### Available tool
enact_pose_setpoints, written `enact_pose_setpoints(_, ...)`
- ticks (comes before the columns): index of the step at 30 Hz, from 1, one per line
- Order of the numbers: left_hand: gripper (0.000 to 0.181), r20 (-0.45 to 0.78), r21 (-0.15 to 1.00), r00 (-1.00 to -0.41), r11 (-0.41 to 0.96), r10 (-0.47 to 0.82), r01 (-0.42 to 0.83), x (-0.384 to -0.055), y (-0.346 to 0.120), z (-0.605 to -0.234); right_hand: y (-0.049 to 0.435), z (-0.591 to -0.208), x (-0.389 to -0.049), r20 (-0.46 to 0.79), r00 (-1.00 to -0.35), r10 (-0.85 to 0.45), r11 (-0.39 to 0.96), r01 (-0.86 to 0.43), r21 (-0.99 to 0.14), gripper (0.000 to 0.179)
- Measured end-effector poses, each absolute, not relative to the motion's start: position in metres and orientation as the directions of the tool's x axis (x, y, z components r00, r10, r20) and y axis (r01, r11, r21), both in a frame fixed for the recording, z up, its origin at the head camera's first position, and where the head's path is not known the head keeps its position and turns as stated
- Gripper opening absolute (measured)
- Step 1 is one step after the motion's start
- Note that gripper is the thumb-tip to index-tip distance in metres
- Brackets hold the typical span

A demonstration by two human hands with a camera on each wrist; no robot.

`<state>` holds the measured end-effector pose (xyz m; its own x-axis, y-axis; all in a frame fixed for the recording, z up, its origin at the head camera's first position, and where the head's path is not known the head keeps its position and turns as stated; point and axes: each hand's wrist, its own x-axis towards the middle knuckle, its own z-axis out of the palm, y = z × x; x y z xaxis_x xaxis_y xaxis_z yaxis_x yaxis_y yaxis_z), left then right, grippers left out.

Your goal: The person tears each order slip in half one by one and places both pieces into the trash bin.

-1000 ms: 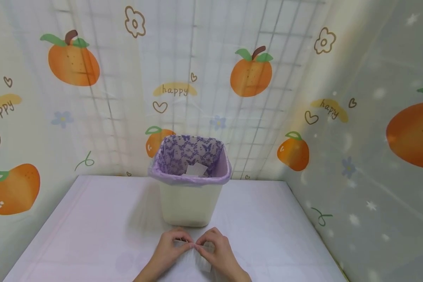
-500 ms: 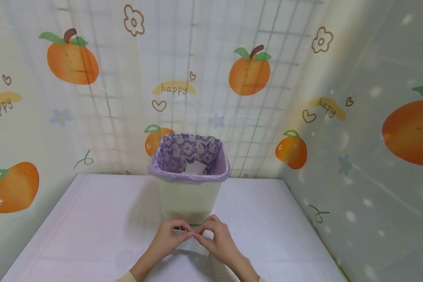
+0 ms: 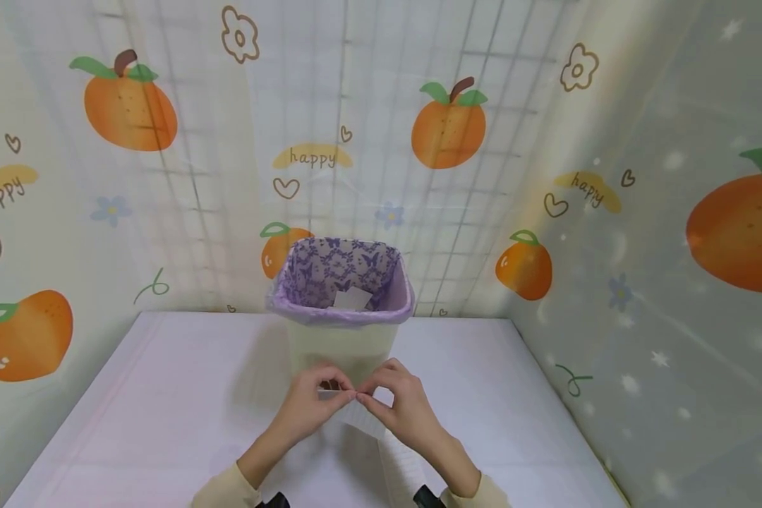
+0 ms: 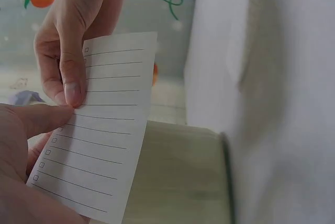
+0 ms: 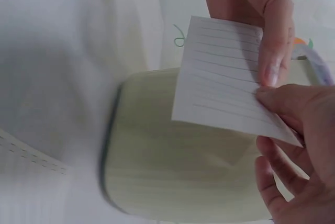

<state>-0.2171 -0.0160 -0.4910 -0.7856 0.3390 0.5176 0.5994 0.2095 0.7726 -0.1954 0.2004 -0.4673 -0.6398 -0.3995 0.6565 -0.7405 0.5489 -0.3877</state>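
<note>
A lined sheet of note paper (image 4: 104, 130) with a column of small checkboxes hangs between my two hands, in front of the bin. My left hand (image 3: 311, 406) pinches its checkbox edge between thumb and fingers. Close beside it, my right hand (image 3: 409, 409) pinches the same edge, the two thumb tips almost meeting. In the right wrist view the sheet (image 5: 220, 75) slants and looks whole, its far edge free. Below the right forearm, more lined paper (image 3: 401, 462) lies on the table; its edge shows a dashed line in the right wrist view.
Just beyond my hands stands a cream waste bin (image 3: 343, 342) with a purple patterned liner (image 3: 349, 319) folded over its rim. White paper pieces (image 3: 352, 299) lie inside it. A curtain printed with oranges (image 3: 449, 134) surrounds the white table (image 3: 165, 423).
Both hands have moved forward and up toward the bin, lifting the sheet off the table while keeping their pinch. The lined paper on the table has come into view.
</note>
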Motion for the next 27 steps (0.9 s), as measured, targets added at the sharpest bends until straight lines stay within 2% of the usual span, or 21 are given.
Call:
enact_pose_setpoints(5,0.011,0.531,0.767,-0.773,0.190,0.347,0.612,-0.215,-0.018,-0.469,0.201,-0.445,-0.193,0.672,-0.612,-0.417,0.548,-0.759,-0.351,0.013)
enact_pose_setpoints(12,0.004,0.544,0.761,-0.763,0.179,0.348,0.624,-0.211,-0.025,-0.438,0.195,-0.415,-0.194,0.718,-0.526,-0.456,0.544,-0.803,-0.243,0.015)
enact_pose_setpoints(21,0.007,0.570,0.737,-0.743,0.183,0.350,0.651,-0.208,-0.028,-0.397,0.194,-0.376,-0.192,0.719,-0.503,-0.479,0.512,-0.826,-0.237,0.015)
enact_pose_setpoints(27,0.005,0.547,0.763,-0.761,0.164,0.350,0.625,-0.207,-0.029,-0.375,0.195,-0.352,-0.193,0.716,-0.492,-0.495,0.510,-0.832,-0.218,0.016)
